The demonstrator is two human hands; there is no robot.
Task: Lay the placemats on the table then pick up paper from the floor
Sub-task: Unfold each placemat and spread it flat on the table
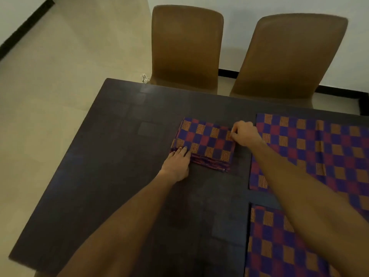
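Two hands are working the folded placemat stack [203,143] lying on the table [119,176], the left hand [176,164] pressing its near corner flat-fingered while the right hand [246,133] is pinching its right edge, probably risking several layers lifting together.

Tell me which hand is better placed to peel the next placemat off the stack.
The right hand: its fingers pinch the stack at its right edge, while the left hand lies flat on the near-left corner.

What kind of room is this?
Probably a home dining area: a dark table with two brown chairs at its far side, checked placemats spread on it, and a folded stack of more beside them.
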